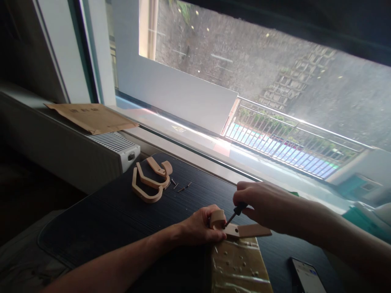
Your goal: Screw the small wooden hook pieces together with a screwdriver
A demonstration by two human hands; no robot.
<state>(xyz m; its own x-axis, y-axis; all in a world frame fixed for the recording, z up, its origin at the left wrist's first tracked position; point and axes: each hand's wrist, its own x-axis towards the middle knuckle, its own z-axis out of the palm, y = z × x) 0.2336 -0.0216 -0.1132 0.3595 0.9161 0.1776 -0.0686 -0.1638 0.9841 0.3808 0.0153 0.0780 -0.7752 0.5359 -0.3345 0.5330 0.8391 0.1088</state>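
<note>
My left hand (203, 226) is closed around the curled end of a light wooden hook (252, 230), lying at the far edge of a tape-covered board or box (238, 264). A dark hole shows in the hook's flat part. In my right hand (253, 201) is a screwdriver (239, 208) with a dark handle, held tilted. Its tip meets the hook beside my left fingers; whether a screw sits under it I cannot tell. Farther left lie more bent wooden hooks (148, 198), and several small screws (181, 189) are scattered beside them.
The dark table (122, 228) reaches up to the window. A phone (308, 274) with a lit screen lies at the lower right. On the white radiator (114, 142) rests a brown paper envelope (91, 116). A teal and white object (366, 219) stands at the right edge.
</note>
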